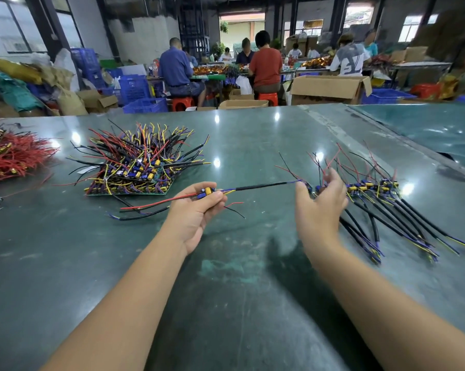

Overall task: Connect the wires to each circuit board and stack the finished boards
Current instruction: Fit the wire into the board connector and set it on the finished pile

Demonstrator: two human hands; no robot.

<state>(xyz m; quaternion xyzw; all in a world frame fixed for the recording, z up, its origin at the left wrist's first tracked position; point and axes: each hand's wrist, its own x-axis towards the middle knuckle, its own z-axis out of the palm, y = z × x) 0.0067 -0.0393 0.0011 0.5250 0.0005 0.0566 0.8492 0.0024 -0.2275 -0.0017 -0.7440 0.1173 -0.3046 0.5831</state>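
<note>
Head view: wired-board heap [137,162] left, red wire pile [9,156] beyond.

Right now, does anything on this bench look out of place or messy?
Nothing looks damaged. One loose black wire lies alone on the table, apart from the tangled pile of boards and the neater row by the right hand.

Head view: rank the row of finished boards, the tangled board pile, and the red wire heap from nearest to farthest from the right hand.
1. Row of finished boards, right beside the right hand.
2. Tangled board pile, across the table, left of centre.
3. Red wire heap, at the far left edge.
</note>
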